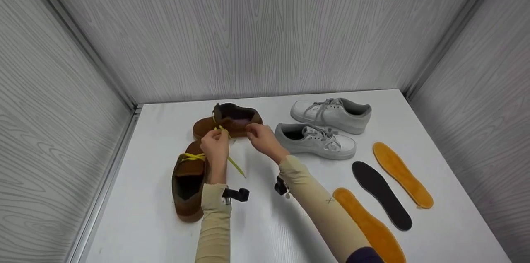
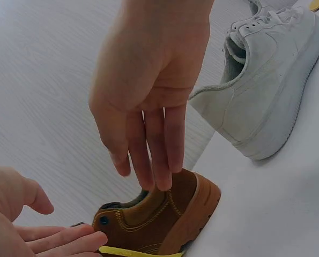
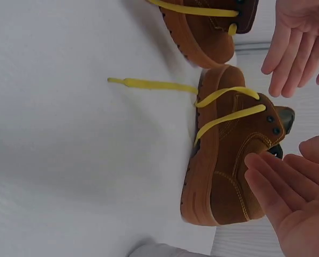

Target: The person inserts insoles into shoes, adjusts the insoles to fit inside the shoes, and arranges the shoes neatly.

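Observation:
A brown shoe (image 1: 205,127) with untied yellow laces (image 3: 231,119) stands at the back left, one lace end lying on the table. My left hand (image 1: 215,147) hovers over its laced side; the left wrist view shows its fingers extended, fingertips near a lace, thumb apart. On the heel side is my right hand (image 1: 265,141), fingers fairly straight and holding nothing. Its fingertips come close to the shoe's collar; I cannot tell whether they touch. The other brown shoe (image 1: 190,211), its yellow laces (image 1: 192,156) crossing the front, lies beside my left wrist.
Two white laced shoes, one behind (image 1: 352,122) and one nearer (image 1: 306,147), stand right of my right hand. Orange insoles (image 1: 401,174) and a dark insole (image 1: 381,194) lie farther right. Panelled walls (image 1: 265,31) enclose the white table (image 1: 136,196) at back and sides.

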Available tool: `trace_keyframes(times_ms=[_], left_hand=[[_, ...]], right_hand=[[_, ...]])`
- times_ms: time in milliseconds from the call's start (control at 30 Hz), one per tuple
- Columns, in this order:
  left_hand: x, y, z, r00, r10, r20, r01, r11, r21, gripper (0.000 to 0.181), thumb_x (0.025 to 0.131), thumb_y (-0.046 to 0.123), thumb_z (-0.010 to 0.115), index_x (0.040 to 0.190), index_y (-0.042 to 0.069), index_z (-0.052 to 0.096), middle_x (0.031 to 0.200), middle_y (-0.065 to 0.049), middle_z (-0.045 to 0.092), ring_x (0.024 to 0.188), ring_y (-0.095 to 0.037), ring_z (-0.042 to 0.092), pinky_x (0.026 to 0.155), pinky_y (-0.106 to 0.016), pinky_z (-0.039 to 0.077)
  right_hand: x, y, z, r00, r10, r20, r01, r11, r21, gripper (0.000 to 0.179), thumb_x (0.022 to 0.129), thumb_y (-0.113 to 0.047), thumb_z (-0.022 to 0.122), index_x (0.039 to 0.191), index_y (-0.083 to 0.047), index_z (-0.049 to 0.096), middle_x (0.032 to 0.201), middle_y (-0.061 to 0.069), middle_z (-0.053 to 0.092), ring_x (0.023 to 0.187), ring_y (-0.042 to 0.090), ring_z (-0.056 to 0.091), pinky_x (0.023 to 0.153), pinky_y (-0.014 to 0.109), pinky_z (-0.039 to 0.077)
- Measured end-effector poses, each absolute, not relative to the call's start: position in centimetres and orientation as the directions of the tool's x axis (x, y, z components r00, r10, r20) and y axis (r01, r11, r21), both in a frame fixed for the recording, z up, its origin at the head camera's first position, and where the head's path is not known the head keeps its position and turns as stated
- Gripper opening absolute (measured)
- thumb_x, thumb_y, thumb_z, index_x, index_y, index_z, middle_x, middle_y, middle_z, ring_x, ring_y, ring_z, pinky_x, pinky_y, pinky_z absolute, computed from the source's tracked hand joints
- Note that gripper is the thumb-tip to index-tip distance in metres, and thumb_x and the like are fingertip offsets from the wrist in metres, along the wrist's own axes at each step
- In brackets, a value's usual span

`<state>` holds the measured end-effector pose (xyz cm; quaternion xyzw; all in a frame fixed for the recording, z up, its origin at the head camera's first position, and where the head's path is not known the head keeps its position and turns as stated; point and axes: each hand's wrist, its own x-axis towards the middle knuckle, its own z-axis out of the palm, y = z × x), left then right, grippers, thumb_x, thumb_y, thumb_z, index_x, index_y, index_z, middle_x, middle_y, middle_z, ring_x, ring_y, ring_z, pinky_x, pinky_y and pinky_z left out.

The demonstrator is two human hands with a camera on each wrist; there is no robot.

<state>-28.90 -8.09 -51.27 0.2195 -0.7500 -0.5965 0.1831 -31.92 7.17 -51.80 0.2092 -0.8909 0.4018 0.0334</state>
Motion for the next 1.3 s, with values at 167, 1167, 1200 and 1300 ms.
trace_keyframes(times_ms=[167,1167,1200,1300], left_hand=[[-31.2,-7.7,-52.4,-0.852,-0.5,-0.156,-0.233,0.095,0.968,0.035,0.09,0.028,0.064,0.092,-0.007,0.072,0.09,-0.019,0.073,0.084,-0.031,0.069,0.068,-0.033,0.047],[-35.8,-5.8,-54.2,-0.805,-0.426,-0.414,-0.483,0.065,0.873,0.04,0.09,0.038,0.065,0.111,0.005,0.057,0.068,-0.008,0.062,0.055,-0.02,0.058,0.046,-0.029,0.043],[-35.8,-5.8,-54.2,-0.806,-0.425,-0.412,-0.477,0.053,0.878,0.039,0.091,0.037,0.066,0.111,0.005,0.058,0.069,-0.009,0.061,0.055,-0.021,0.058,0.049,-0.032,0.045],[-35.8,-5.7,-54.3,-0.816,-0.427,-0.39,-0.469,0.093,0.879,0.036,0.091,0.036,0.063,0.107,0.005,0.059,0.073,-0.01,0.064,0.063,-0.026,0.064,0.057,-0.036,0.051]], right_hand=[[-32.5,8.4,-51.9,-0.926,-0.294,0.238,-0.369,0.56,-0.742,0.042,0.093,0.003,0.053,0.135,0.01,0.05,0.129,0.025,0.059,0.113,0.034,0.059,0.096,0.045,0.046],[-33.4,9.2,-52.5,-0.952,-0.286,-0.107,-0.064,0.528,-0.847,0.065,0.104,-0.017,0.043,0.154,0.009,0.01,0.16,0.025,0.018,0.147,0.032,0.021,0.118,0.039,0.019],[-33.5,9.2,-52.6,-0.947,-0.3,-0.11,-0.056,0.493,-0.868,0.065,0.104,-0.015,0.042,0.154,0.009,0.008,0.161,0.025,0.015,0.148,0.032,0.017,0.119,0.038,0.016],[-33.6,9.0,-52.9,-0.935,-0.345,-0.084,-0.068,0.406,-0.911,0.066,0.101,-0.006,0.04,0.154,0.01,0.004,0.162,0.024,0.01,0.15,0.031,0.011,0.119,0.039,0.013]])
